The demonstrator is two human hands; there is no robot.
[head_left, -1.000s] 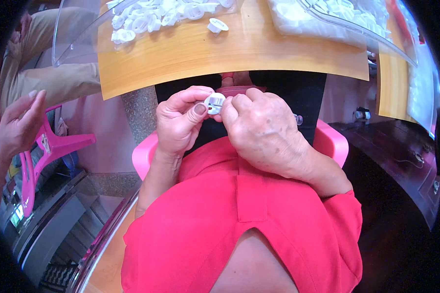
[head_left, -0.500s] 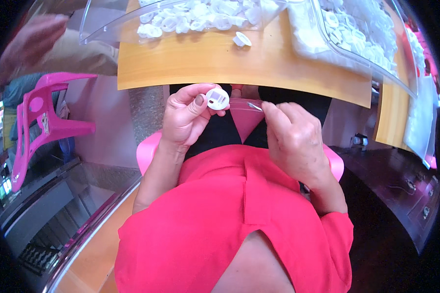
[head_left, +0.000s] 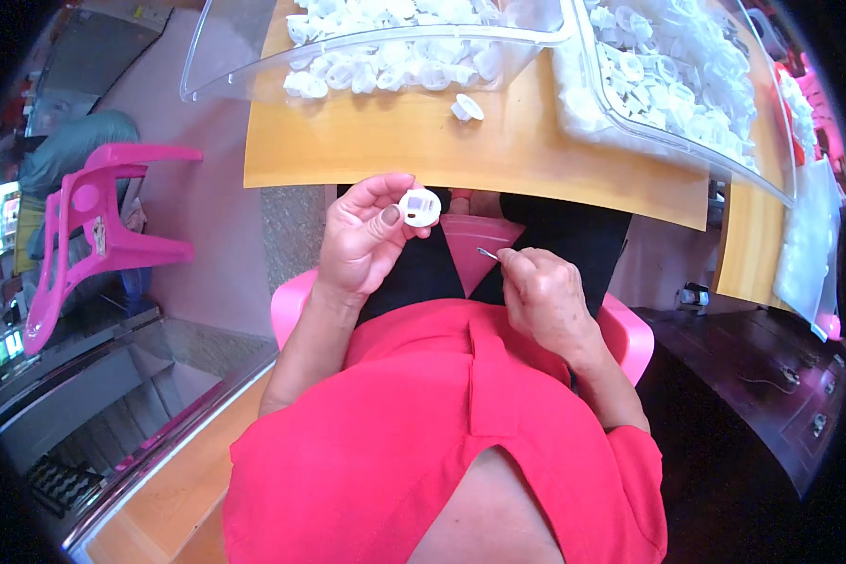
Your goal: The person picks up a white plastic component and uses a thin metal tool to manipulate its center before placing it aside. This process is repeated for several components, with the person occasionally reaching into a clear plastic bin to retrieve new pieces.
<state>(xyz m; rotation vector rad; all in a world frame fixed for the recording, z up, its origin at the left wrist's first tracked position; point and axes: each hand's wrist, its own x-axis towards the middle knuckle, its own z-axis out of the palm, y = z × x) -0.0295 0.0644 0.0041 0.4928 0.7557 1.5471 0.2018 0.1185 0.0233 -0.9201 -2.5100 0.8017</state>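
Between thumb and fingers, my left hand (head_left: 362, 235) pinches a small round white plastic part (head_left: 420, 208). Its upturned face has a greyish square and a small dark slot. My right hand (head_left: 547, 293) is closed on a thin metal tool (head_left: 487, 254) whose bright tip points toward the left hand. Only that tip shows, so its exact kind is unclear. Tool and white part are apart, both held above my lap. A single similar white part (head_left: 467, 108) lies on the wooden table (head_left: 385, 155) beyond my hands.
Two clear plastic bins (head_left: 423, 42) (head_left: 686, 150) on the table hold heaps of small white parts. A pink plastic chair (head_left: 103, 221) stands at the left. Translucent plastic bags (head_left: 808, 249) hang at the right edge. I sit on a pink seat (head_left: 627, 338).
My right hand and the tool have moved down, nearer my body. My left hand still holds the white part. The other person's arm at the upper left has gone from view.
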